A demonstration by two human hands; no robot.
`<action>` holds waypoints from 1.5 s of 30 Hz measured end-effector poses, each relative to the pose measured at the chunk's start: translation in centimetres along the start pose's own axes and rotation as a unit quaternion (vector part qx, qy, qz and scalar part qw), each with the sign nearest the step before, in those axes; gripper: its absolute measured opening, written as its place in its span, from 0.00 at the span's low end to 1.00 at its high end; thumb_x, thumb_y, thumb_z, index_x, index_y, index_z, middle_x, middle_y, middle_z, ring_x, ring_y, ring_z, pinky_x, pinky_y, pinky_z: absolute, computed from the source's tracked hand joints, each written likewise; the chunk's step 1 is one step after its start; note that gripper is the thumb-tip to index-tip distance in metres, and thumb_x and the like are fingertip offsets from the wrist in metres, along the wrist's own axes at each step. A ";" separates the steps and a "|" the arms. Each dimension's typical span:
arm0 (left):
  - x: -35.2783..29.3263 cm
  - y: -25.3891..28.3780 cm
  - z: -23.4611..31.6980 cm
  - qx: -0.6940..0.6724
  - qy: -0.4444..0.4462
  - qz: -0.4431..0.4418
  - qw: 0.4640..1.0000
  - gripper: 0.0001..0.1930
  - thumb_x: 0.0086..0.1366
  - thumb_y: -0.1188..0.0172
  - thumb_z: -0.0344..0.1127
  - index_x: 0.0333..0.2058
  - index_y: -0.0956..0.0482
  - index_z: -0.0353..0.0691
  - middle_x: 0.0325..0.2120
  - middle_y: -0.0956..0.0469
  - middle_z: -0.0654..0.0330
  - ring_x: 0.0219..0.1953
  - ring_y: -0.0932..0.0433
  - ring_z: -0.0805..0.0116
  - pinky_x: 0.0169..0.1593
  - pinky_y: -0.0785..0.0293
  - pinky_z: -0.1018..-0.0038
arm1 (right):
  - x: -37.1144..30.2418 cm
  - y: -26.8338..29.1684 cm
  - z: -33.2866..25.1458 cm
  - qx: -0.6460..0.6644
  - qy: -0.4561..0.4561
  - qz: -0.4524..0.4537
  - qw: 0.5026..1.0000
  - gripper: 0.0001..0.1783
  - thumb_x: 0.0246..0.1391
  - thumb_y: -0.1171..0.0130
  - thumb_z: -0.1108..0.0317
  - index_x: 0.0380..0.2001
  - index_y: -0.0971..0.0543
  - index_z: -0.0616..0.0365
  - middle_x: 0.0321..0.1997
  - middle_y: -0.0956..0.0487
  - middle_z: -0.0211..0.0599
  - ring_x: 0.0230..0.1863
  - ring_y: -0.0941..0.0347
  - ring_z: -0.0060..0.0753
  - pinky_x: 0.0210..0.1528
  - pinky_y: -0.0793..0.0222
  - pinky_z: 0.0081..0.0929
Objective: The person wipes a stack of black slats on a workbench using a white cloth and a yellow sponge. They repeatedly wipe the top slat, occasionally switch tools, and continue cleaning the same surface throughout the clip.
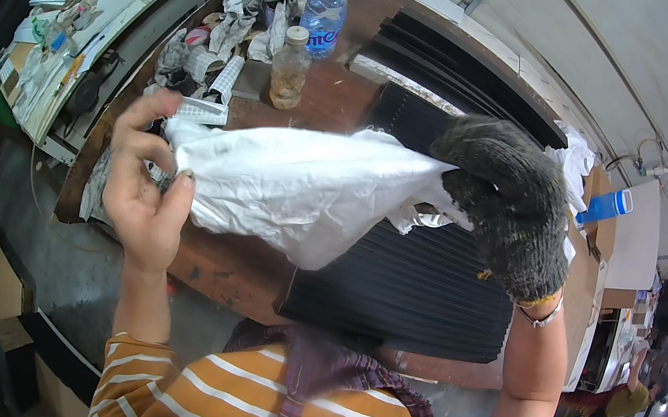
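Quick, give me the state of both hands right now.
Left hand: bare, closed on one end of the white plastic bag.
Right hand: in a dark knit glove, closed on the bag's other end.

The sheet [302,191] is looking like thin white plastic or paper, crinkled and faintly glossy. The right hand [507,204] is wearing a coarse knitted glove, dark grey and fuzzy; the left hand [144,180] is showing bare. The slats [417,286] are appearing matt black and ribbed. The table [234,267] is showing worn, stained brown wood. The bottles [325,9] are gleaming as clear plastic. The rags [241,18] are looking like soft cloth.
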State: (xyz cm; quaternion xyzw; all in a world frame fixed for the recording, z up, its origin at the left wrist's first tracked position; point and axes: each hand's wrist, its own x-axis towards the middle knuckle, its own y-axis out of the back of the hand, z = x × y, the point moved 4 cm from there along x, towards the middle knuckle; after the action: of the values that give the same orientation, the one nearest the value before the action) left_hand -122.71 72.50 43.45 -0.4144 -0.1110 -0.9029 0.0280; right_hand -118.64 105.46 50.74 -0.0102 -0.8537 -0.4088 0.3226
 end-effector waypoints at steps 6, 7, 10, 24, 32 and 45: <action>-0.5 -6.5 0.9 0.188 -0.117 -0.284 0.933 0.42 0.51 0.22 0.53 0.62 0.25 0.39 0.59 0.22 0.49 0.65 0.27 0.56 0.71 0.44 0.48 | 0.1 -3.1 0.1 0.109 -0.056 -0.145 0.982 0.13 0.52 0.27 0.70 0.42 0.12 0.59 0.40 0.13 0.44 0.43 0.15 0.45 0.49 0.21 0.37; -1.1 -7.3 0.2 0.145 -0.065 -0.330 0.930 0.35 0.53 0.23 0.50 0.56 0.20 0.38 0.49 0.18 0.50 0.56 0.21 0.57 0.66 0.36 0.51 | 0.4 -3.4 0.0 0.082 -0.013 -0.157 0.984 0.13 0.53 0.27 0.69 0.42 0.12 0.59 0.40 0.13 0.44 0.42 0.15 0.44 0.48 0.20 0.37; -4.0 -8.3 -2.7 -0.005 0.161 -0.454 0.876 0.14 0.59 0.25 0.40 0.36 0.12 0.35 0.23 0.17 0.53 0.27 0.17 0.56 0.41 0.22 0.63 | 1.0 -4.4 0.8 0.058 0.009 -0.209 0.976 0.14 0.54 0.27 0.66 0.43 0.12 0.59 0.41 0.13 0.44 0.40 0.15 0.42 0.45 0.20 0.35; -12.4 -1.0 -11.2 -0.387 0.490 -0.004 0.781 0.22 0.67 0.41 0.22 0.60 0.25 0.26 0.49 0.16 0.56 0.48 0.17 0.71 0.53 0.20 0.72 | 7.8 -31.1 21.7 0.058 -0.184 -0.124 0.973 0.49 0.49 0.21 0.50 0.70 0.32 0.57 0.64 0.21 0.48 0.65 0.24 0.41 0.66 0.27 0.40; -12.8 -4.1 -15.0 -0.411 0.532 0.105 0.733 0.33 0.60 0.47 0.18 0.66 0.32 0.29 0.56 0.20 0.51 0.53 0.18 0.63 0.58 0.21 0.67 | 12.9 -39.9 25.6 0.130 -0.243 -0.098 0.956 0.45 0.44 0.19 0.51 0.62 0.26 0.58 0.57 0.18 0.47 0.56 0.21 0.46 0.59 0.26 0.40; -11.0 -11.0 -18.5 -0.461 0.525 0.074 0.712 0.32 0.60 0.55 0.14 0.64 0.28 0.34 0.50 0.19 0.55 0.48 0.16 0.65 0.52 0.18 0.68 | 7.1 -21.5 14.3 -0.132 -0.014 -0.304 0.944 0.38 0.37 0.23 0.61 0.58 0.19 0.51 0.56 0.18 0.44 0.58 0.22 0.52 0.62 0.27 0.46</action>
State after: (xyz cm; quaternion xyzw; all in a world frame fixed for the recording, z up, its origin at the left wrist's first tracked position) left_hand -130.77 78.62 21.48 0.1576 0.3829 -0.9091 -0.0460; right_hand -138.07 99.44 33.30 0.2017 -0.7591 -0.5959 0.1672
